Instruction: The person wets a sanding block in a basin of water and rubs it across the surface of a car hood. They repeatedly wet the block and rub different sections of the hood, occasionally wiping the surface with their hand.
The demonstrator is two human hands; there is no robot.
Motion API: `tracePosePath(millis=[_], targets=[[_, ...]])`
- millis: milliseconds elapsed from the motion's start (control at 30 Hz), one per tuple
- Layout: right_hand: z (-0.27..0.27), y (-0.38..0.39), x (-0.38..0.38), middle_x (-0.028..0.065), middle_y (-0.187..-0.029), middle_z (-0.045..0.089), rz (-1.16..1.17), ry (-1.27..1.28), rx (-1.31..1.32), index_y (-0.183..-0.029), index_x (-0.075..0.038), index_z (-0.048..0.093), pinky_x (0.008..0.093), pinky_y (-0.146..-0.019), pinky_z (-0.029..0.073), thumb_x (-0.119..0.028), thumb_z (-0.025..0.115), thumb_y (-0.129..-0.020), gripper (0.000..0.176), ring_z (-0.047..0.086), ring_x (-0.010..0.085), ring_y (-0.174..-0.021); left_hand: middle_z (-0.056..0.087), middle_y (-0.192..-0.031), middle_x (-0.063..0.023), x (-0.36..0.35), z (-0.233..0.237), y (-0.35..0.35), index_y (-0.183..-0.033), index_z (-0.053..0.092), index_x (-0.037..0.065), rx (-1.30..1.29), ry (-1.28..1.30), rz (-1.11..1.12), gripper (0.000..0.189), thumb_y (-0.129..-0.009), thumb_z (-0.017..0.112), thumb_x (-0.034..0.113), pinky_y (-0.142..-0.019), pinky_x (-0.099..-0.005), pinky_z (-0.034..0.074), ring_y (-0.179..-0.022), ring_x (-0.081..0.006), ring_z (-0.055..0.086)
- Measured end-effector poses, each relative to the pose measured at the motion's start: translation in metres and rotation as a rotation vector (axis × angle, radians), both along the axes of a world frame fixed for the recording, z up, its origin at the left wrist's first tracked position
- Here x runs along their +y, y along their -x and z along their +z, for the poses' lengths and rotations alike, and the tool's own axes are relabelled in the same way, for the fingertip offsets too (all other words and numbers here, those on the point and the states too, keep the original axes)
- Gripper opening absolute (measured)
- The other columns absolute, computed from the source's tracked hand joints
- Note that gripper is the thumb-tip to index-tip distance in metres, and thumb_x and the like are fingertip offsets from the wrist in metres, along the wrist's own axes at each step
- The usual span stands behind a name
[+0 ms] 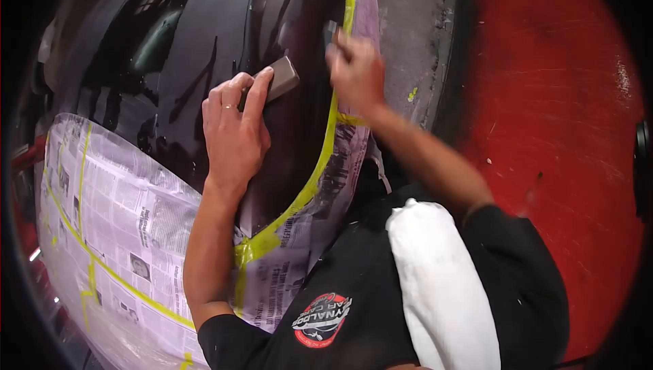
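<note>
Dark glossy panel [197, 50], wet-looking, streaked with reflections, in front of the person; left hand [235, 122] palm down on the panel, fingers bent and set close together round a grey-brown block [284, 76], the grip closed, one end of the block jutting past the fingers over the panel; ring on one finger; right hand [359, 74] at the panel's taped edge, fingers curled inward, little gap between them; a small grey piece [332, 32] at their tips, on the panel just inside the edge; hand blurred, cannot tell whether they grip it; yellow tape [329, 140] borders the panel on the person's right and at its near end; newspaper [129, 220] under a shiny, see-through film, the film its wrapping, beside the panel on the person's left and round its near end, more yellow strips across it; black shirt [367, 261] close to the panel's near end, white cloth [442, 281] draped over it; red floor [558, 98] well to the right of the panel
</note>
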State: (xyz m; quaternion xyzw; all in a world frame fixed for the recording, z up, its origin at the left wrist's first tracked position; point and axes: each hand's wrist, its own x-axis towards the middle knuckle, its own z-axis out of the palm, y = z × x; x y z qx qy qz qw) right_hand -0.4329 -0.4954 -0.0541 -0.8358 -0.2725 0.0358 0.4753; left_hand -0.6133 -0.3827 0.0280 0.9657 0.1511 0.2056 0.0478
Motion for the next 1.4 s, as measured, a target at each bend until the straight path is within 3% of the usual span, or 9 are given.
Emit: tracePosePath(millis=[200,333,467,633,767,967,1100,1267,1400], targets=[[0.015,0.063,-0.04,0.0227,-0.103,0.069,0.095,-0.167,0.126,-0.118,-0.002,0.074,0.0458,-0.091,0.053,-0.019,0.073,-0.088,0.034,0.066,0.0373,-0.101,0.06,-0.12,-0.009,0.001,-0.001,-0.004,-0.134,0.065,0.012,-0.003,-0.031,-0.008,0.057,-0.079,0.06,-0.003,-0.096,-0.0432,0.045,-0.111,-0.0298,0.058],[0.013,-0.019,0.007,0.0245,-0.109,0.066,0.054,-0.049,0.149,-0.122,-0.002,0.072,0.0468,-0.094,0.051,-0.014,0.074,-0.085,0.039,0.065,0.0417,-0.104,0.061,-0.119,-0.008,-0.003,0.001,-0.004,-0.133,0.065,0.013,-0.005,-0.035,0.0,0.053,-0.082,0.061,-0.002,-0.095,-0.0428,0.045,-0.11,-0.0287,0.058],[0.012,0.052,-0.037,0.0206,-0.108,0.071,0.133,-0.151,0.017,-0.116,0.0,0.073,0.0448,-0.089,0.053,-0.02,0.074,-0.087,0.035,0.068,0.0352,-0.098,0.061,-0.12,-0.0078,0.0,0.0,-0.005,-0.133,0.065,0.012,-0.008,-0.042,0.004,0.051,-0.084,0.061,-0.002,-0.095,-0.043,0.045,-0.11,-0.0285,0.058],[0.014,-0.029,0.015,0.0233,-0.108,0.073,0.003,0.069,0.218,-0.119,-0.003,0.074,0.0418,-0.093,0.054,-0.028,0.074,-0.087,0.041,0.069,0.0331,-0.106,0.061,-0.119,-0.0081,-0.002,0.001,-0.005,-0.133,0.065,0.012,-0.025,-0.048,-0.019,0.052,-0.083,0.062,-0.002,-0.095,-0.0431,0.046,-0.11,-0.0287,0.058],[0.002,0.037,-0.026,0.0229,-0.109,0.069,0.13,-0.084,-0.015,-0.122,-0.005,0.072,0.0447,-0.096,0.051,-0.027,0.069,-0.092,0.038,0.066,0.039,-0.104,0.062,-0.119,-0.0089,0.002,0.0,-0.005,-0.134,0.064,0.011,-0.012,-0.024,-0.044,0.055,-0.08,0.065,-0.001,-0.096,-0.043,0.046,-0.11,-0.0299,0.059],[0.018,-0.042,0.022,0.0252,-0.098,0.069,0.019,0.081,0.403,-0.118,-0.004,0.074,0.0432,-0.093,0.054,-0.028,0.071,-0.09,0.037,0.067,0.039,-0.107,0.062,-0.119,-0.0092,0.002,0.008,-0.004,-0.129,0.066,0.012,0.054,0.089,-0.031,0.056,-0.074,0.071,0.006,-0.096,-0.0444,0.047,-0.109,-0.031,0.058],[0.013,0.048,-0.031,0.0244,-0.108,0.067,0.115,-0.071,0.102,-0.12,-0.005,0.074,0.0441,-0.092,0.053,-0.02,0.077,-0.086,0.037,0.067,0.0382,-0.107,0.062,-0.117,-0.0085,0.005,0.007,-0.004,-0.128,0.067,0.012,0.055,0.13,-0.034,0.055,-0.073,0.072,0.006,-0.095,-0.0442,0.047,-0.108,-0.0301,0.058],[0.0,-0.046,0.022,0.0185,-0.1,0.072,0.014,0.135,0.217,-0.124,-0.002,0.072,0.0371,-0.085,0.056,-0.021,0.078,-0.086,0.043,0.071,0.0253,-0.099,0.062,-0.115,-0.0083,0.0,0.008,0.0,-0.125,0.068,0.011,0.028,0.11,-0.052,0.052,-0.073,0.073,0.008,-0.095,-0.044,0.047,-0.107,-0.03,0.058],[0.01,0.043,-0.025,0.02,-0.105,0.074,0.13,-0.104,-0.033,-0.12,-0.002,0.074,0.0371,-0.086,0.056,-0.023,0.076,-0.087,0.039,0.071,0.0254,-0.101,0.062,-0.116,-0.0087,0.006,0.005,-0.003,-0.125,0.067,0.01,0.014,0.112,-0.054,0.052,-0.073,0.073,0.009,-0.095,-0.0447,0.047,-0.106,-0.0303,0.058]])
